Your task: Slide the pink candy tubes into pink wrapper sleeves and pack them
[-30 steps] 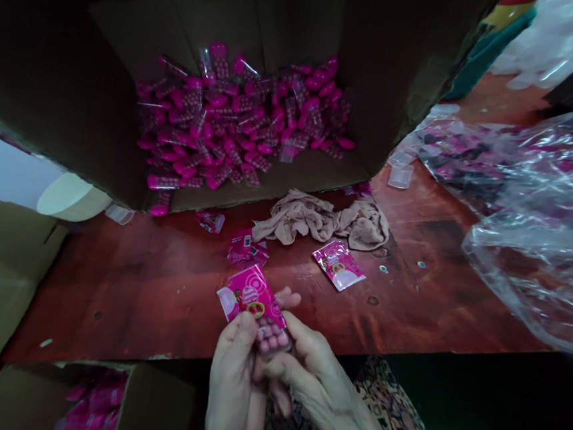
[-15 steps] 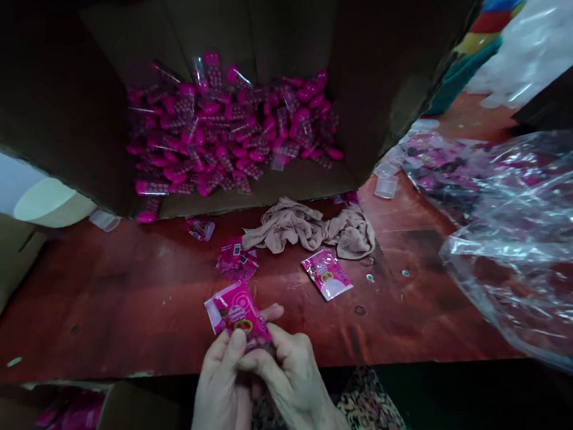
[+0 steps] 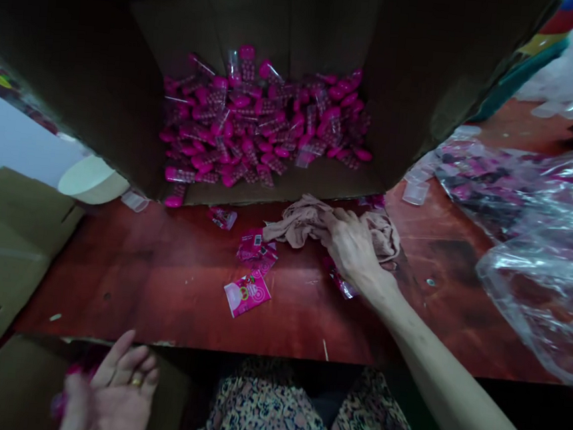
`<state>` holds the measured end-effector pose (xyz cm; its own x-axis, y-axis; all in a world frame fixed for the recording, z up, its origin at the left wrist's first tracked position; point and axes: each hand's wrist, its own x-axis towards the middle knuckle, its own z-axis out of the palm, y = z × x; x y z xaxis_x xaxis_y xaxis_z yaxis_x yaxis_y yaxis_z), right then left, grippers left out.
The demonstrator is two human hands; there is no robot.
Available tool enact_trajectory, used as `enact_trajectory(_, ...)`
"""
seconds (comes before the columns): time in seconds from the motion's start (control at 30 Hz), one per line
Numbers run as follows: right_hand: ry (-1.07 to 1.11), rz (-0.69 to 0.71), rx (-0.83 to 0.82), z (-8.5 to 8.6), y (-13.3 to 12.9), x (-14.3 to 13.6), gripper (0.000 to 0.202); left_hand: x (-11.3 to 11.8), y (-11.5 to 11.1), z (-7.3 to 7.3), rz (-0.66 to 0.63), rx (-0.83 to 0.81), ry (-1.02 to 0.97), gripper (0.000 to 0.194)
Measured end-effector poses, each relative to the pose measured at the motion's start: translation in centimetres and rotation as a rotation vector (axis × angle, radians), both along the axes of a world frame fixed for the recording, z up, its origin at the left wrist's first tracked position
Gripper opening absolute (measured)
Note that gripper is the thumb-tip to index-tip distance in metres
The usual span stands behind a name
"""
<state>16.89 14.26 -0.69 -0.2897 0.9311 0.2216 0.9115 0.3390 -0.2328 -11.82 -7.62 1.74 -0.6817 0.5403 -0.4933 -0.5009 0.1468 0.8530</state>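
Observation:
My left hand (image 3: 118, 388) is palm up at the lower left, fingers apart and slightly curled, with a gold ring. Nothing rests on its palm. Pink packets (image 3: 83, 370) show behind its thumb, inside a cardboard box (image 3: 16, 379) below the table edge. My right hand (image 3: 354, 244) reaches across the table, its fingers closed on a crumpled beige cloth (image 3: 298, 223); the fingertips are partly hidden in the folds. Under that wrist lies a shiny pink packet (image 3: 341, 281), partly covered. Another pink packet (image 3: 248, 293) lies flat on the table, beside small pink sachets (image 3: 256, 247).
A large cardboard box (image 3: 400, 118) lies open towards me, holding many clear tubes with pink caps (image 3: 254, 125). Clear plastic bags (image 3: 547, 264) with pink pieces spread on the right. A pale round bowl (image 3: 91, 181) and folded cardboard (image 3: 7, 251) are at the left.
My hands have come apart. The packet they held now lies on the table. My left hand has moved down and left, my right hand up to the cloth. The view has shifted left.

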Motion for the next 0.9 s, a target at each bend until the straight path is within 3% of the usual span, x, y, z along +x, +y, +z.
enact_trajectory(0.13,0.04,0.016,0.01,-0.9,0.0,0.0,0.018,6.3,6.9,2.1,-0.246,0.174,0.315,0.024)
enact_trajectory(0.23,0.068,-0.008,0.034,-1.6,0.1,0.3,0.02,9.8,13.4,2.8,-0.635,0.191,0.793,0.015)
enact_trajectory(0.33,0.076,-0.042,0.068,-2.6,0.5,0.3,0.021,12.9,19.2,1.4,-1.001,0.093,1.417,0.017)
enact_trajectory(0.47,0.088,-0.055,0.105,-3.2,0.8,0.1,0.021,15.4,23.7,-1.0,-1.136,0.079,1.464,0.014)
enact_trajectory(0.57,0.11,-0.057,0.126,-3.2,0.7,0.0,0.021,15.0,25.1,-1.5,-1.172,0.102,1.441,0.009)
enact_trajectory(0.7,0.162,-0.062,0.165,-3.4,0.3,0.3,0.019,10.9,25.3,-0.4,-1.077,0.117,1.369,0.026)
enact_trajectory(0.8,0.21,-0.086,0.2,-3.7,0.1,0.5,0.022,6.6,23.9,0.3,-0.941,0.109,1.328,0.036)
enact_trajectory(0.9,0.259,-0.133,0.241,-3.5,0.1,0.5,0.023,3.8,21.5,0.0,-0.933,0.066,1.287,0.031)
